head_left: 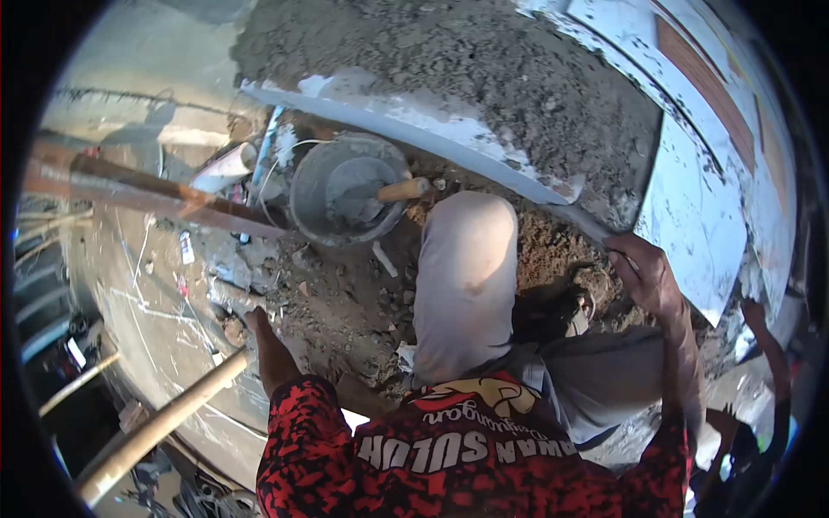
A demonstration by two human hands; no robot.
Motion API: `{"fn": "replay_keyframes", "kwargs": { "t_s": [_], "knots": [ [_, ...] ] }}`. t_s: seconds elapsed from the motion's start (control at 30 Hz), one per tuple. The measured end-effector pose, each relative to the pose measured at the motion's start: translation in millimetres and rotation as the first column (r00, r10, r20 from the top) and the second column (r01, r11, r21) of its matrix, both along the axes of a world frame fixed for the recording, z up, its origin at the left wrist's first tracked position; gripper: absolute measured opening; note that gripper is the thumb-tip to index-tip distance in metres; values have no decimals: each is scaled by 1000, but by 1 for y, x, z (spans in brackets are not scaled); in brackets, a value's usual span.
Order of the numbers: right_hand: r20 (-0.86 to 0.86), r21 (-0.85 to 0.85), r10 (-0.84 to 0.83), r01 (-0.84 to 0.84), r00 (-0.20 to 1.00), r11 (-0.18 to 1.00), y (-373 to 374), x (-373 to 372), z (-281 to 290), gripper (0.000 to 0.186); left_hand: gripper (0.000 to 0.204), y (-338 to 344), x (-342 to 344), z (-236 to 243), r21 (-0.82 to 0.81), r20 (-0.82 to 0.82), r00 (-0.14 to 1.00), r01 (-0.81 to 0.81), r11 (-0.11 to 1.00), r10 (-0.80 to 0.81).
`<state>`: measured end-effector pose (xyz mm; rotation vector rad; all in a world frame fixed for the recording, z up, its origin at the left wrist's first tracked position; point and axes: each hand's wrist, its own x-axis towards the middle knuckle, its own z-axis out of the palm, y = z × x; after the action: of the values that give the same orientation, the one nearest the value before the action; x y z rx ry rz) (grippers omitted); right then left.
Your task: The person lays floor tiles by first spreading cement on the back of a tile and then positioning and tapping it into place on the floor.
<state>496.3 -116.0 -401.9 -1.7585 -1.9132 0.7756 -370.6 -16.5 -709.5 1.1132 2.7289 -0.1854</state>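
My right hand point(648, 274) is closed round the end of a thin grey strip point(580, 221), whose kind I cannot make out. The strip lies along the near edge of a bed of wet grey mortar point(449, 60), in line with a long pale board edge point(406, 127) smeared with mortar. On the left, my left hand point(272, 345) hangs low over the rubble, seen edge-on with its fingers mostly hidden. Beyond my bent knee stands a bucket point(304, 192) with grey mortar inside. A tool's wooden handle point(403, 189) leans out over its rim.
Pale blue-white slabs point(691, 211) lie at the right. A rusty metal beam point(164, 197) and a wooden pole point(164, 423) cross the left side. Loose soil and stones point(328, 319) cover the ground. Another person's arm point(767, 345) reaches in at the far right.
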Motion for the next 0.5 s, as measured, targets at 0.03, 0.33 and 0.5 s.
{"fn": "replay_keyframes", "kwargs": {
  "t_s": [0.03,0.33,0.5],
  "knots": [
    [53,-77,-36,40,998,996,1,5,9,19,49,16,19,-15,-13,53,998,17,1000,-17],
    [57,-33,-215,218,975,975,-19,13,-22,20,48,59,57,-28,34,278,953,-133,991,119],
    [134,-83,-202,214,970,973,-20,18,-35,20,48,58,51,-14,104,360,916,-229,968,178]
  ]
}}
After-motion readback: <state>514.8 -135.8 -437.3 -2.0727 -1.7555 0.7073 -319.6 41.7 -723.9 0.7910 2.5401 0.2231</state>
